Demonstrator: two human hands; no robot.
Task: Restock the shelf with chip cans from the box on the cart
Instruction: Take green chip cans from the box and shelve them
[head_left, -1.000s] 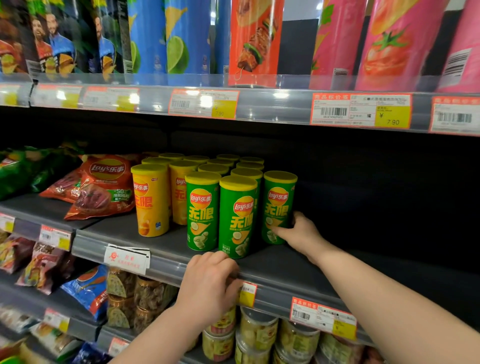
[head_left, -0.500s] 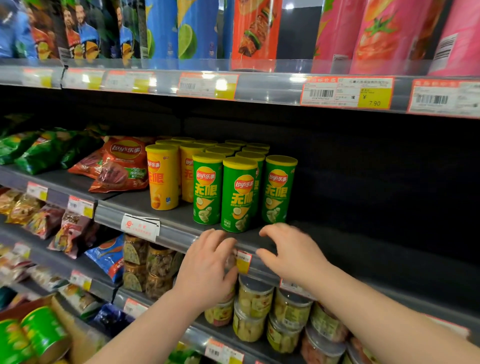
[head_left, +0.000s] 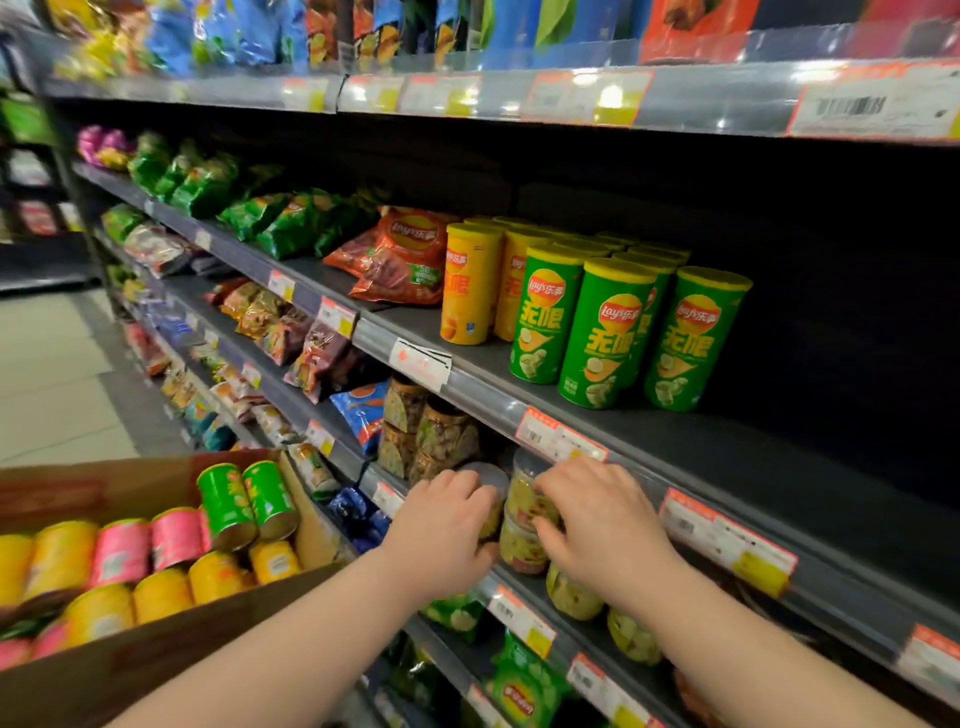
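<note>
- The left hand hangs just right of the box, fingers loosely curled and holding nothing; whether it touches the jars in front of it I cannot tell.
- The right hand is farther right of the box, fingers spread and relaxed over the same jars, gripping nothing.
- The box holds green cans, pink cans and yellow cans, all lying on their sides.
- Up and right of the box, on the shelf, more cans stand upright: green shelf cans at the front edge, yellow shelf cans on their box side.
- The hands hide part of the jars; the picture's edge cuts off the box's left end; the price labels are too blurred to read.
</note>
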